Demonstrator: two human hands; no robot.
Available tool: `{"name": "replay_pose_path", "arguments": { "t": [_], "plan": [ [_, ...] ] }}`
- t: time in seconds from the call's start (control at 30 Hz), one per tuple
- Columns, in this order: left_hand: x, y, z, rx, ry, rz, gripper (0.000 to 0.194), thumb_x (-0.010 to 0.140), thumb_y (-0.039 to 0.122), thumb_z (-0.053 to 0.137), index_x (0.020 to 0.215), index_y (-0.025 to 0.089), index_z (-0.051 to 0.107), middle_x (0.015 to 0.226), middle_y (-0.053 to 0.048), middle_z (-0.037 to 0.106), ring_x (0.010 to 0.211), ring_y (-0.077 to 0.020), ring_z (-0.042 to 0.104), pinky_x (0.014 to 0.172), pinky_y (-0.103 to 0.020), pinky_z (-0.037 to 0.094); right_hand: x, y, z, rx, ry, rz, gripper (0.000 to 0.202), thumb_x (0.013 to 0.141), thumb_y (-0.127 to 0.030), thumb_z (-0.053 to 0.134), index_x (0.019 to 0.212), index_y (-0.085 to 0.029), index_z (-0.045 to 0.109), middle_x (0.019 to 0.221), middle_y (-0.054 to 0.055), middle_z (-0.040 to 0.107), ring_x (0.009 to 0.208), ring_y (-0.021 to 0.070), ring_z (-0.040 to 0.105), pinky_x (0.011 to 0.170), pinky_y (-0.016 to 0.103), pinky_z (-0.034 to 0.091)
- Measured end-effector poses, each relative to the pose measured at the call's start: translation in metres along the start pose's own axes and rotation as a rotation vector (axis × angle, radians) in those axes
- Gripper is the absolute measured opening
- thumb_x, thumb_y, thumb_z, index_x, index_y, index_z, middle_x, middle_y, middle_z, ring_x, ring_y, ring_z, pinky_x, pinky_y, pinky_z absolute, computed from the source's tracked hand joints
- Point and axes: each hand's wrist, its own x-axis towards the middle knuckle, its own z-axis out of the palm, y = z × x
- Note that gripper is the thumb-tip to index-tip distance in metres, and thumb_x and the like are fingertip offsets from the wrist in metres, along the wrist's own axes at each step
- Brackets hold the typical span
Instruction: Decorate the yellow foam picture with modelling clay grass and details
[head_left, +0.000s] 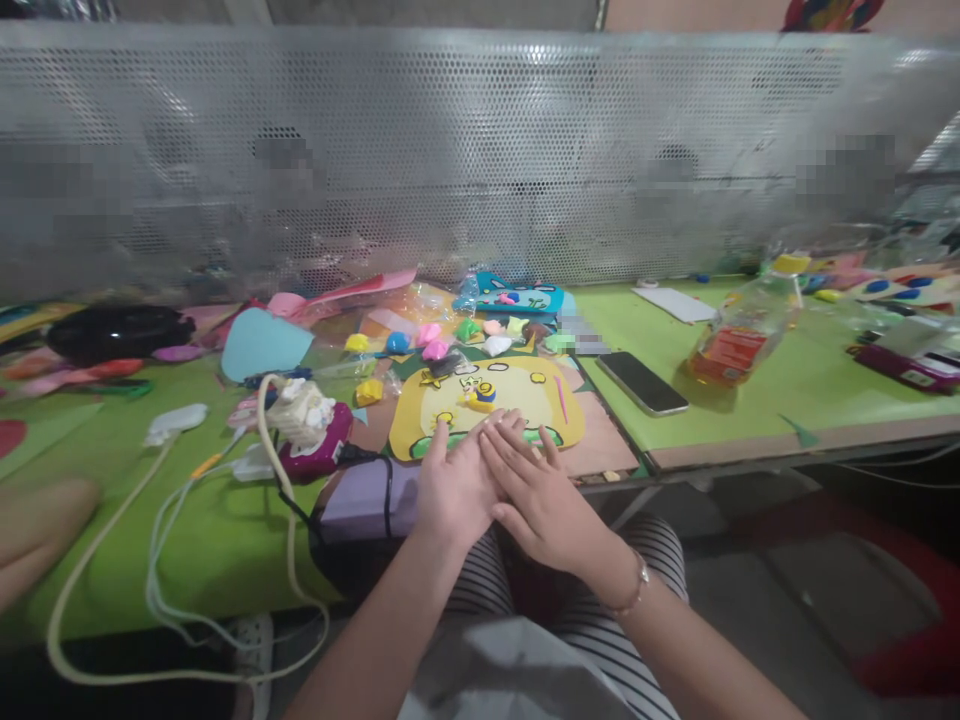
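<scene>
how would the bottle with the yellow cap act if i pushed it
Pushed low, the bottle would probably slide, since its amber liquid sits near the bottom. A push at the yellow cap might tip its tall body.

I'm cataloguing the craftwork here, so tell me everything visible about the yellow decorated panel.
The yellow decorated panel is flat and looks like paper or card, with rounded corners, a deeper yellow border and a paler middle. It carries a small yellow-and-blue figure, a pink strip at right and green shapes along the near edge. It lies face up, partly over a brown board. The left hand and right hand partly hide its near edge; contact is unclear.
</scene>
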Motion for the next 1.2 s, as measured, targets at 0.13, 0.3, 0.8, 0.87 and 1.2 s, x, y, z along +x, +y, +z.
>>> {"name": "replay_pose_path", "arguments": {
  "t": [0.13,0.3,0.8,0.87,1.2],
  "plan": [
    [-0.004,-0.006,0.000,0.021,-0.014,-0.054,0.070,0.095,0.055,0.023,0.147,0.009,0.027,0.143,-0.018,0.045,0.137,-0.0268,0.036,0.116,-0.045,0.020,0.005,0.008,-0.002,0.021,-0.009,-0.027,0.059,0.099,-0.045,0.025,0.152,-0.018,0.016,0.156,0.007,0.022,0.146,0.0228,0.016,0.116,0.054,-0.003],
    [-0.009,-0.009,-0.005,0.004,-0.007,-0.038,0.069,0.095,0.055,0.021,0.147,0.010,0.029,0.145,-0.016,0.044,0.139,-0.0263,0.033,0.117,-0.045,0.016,-0.004,0.004,-0.001,0.047,-0.020,-0.049,0.063,0.099,-0.050,0.019,0.152,-0.017,0.013,0.157,0.006,0.022,0.146,0.0210,0.013,0.115,0.050,-0.012],
    [-0.020,-0.031,-0.011,-0.096,-0.027,-0.072,0.072,0.095,0.055,0.022,0.148,0.007,0.024,0.144,-0.018,0.044,0.135,-0.0271,0.040,0.117,-0.042,0.020,-0.039,-0.002,0.007,0.020,0.024,-0.107,0.058,0.097,-0.033,0.034,0.149,-0.011,0.022,0.153,0.009,0.033,0.145,0.0211,0.017,0.119,0.049,-0.001],
    [-0.020,-0.029,-0.009,-0.086,-0.006,-0.060,0.072,0.095,0.055,0.022,0.148,0.006,0.023,0.143,-0.018,0.045,0.135,-0.0276,0.041,0.118,-0.043,0.017,-0.043,-0.002,0.007,0.055,0.066,-0.130,0.055,0.096,-0.031,0.035,0.146,-0.009,0.029,0.149,0.012,0.040,0.143,0.0216,0.023,0.119,0.048,0.011],
    [-0.015,-0.036,-0.006,-0.060,0.034,-0.063,0.069,0.096,0.051,0.024,0.146,0.004,0.029,0.142,-0.018,0.047,0.136,-0.0257,0.039,0.118,-0.040,0.015,-0.031,-0.002,0.008,0.076,0.195,-0.226,0.053,0.097,-0.034,0.027,0.140,-0.005,0.039,0.143,0.017,0.047,0.141,0.0217,0.029,0.113,0.042,0.032]
  ]
}}
